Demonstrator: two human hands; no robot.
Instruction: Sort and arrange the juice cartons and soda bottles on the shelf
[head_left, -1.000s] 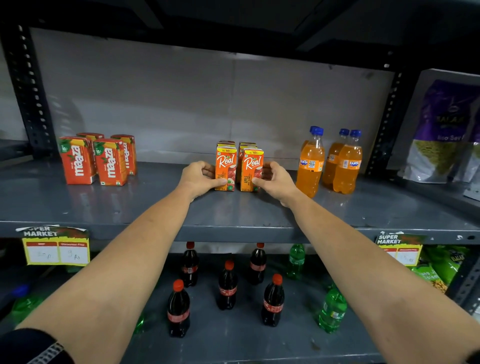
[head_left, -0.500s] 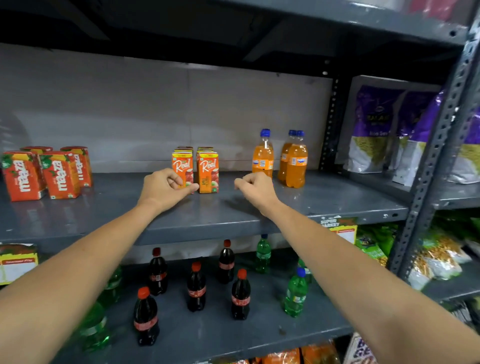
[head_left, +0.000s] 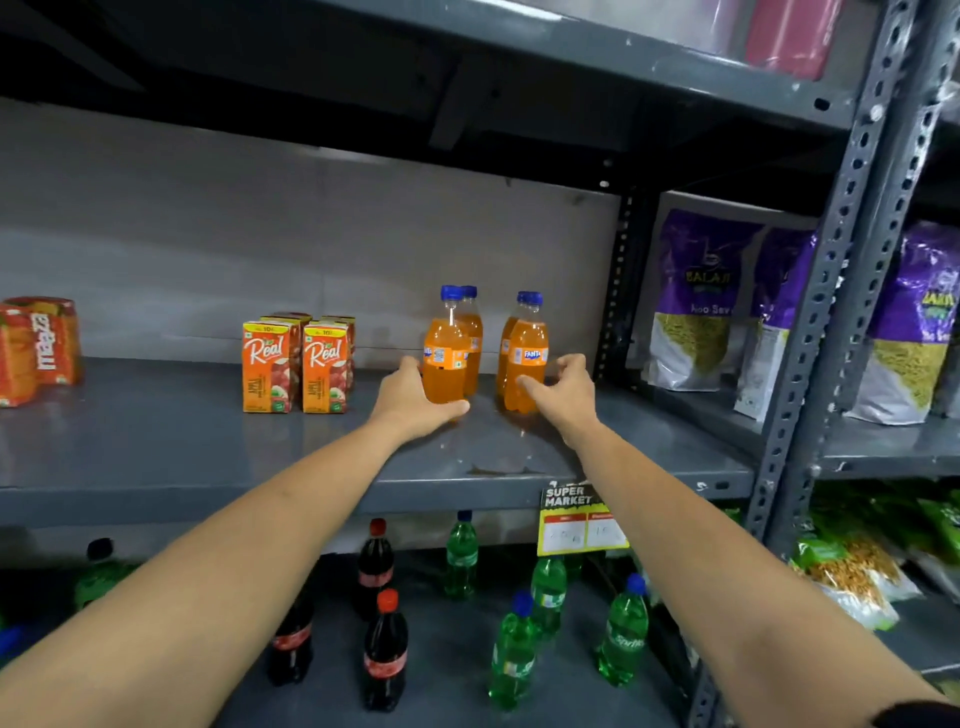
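Several orange soda bottles with blue caps stand at the right of the grey middle shelf (head_left: 182, 441). My left hand (head_left: 413, 400) is wrapped around the base of the front left orange bottle (head_left: 444, 348). My right hand (head_left: 569, 395) has its thumb on the front right orange bottle (head_left: 525, 353) and its fingers curled at that bottle's right side. Further bottles stand behind these two. The orange Real juice cartons (head_left: 270, 366) stand in a tight block just left of my left hand. Red Maaza cartons (head_left: 39, 348) sit at the far left edge.
Cola bottles (head_left: 384, 654) and green soda bottles (head_left: 514, 654) stand scattered on the lower shelf. Purple snack bags (head_left: 696, 301) fill the bay to the right, behind a perforated steel upright (head_left: 831, 291). A yellow price tag (head_left: 576, 519) hangs on the shelf's front edge.
Both hands left the Real cartons and moved right onto the orange soda bottles. The view swung right, so the Maaza cartons slid to the left edge.
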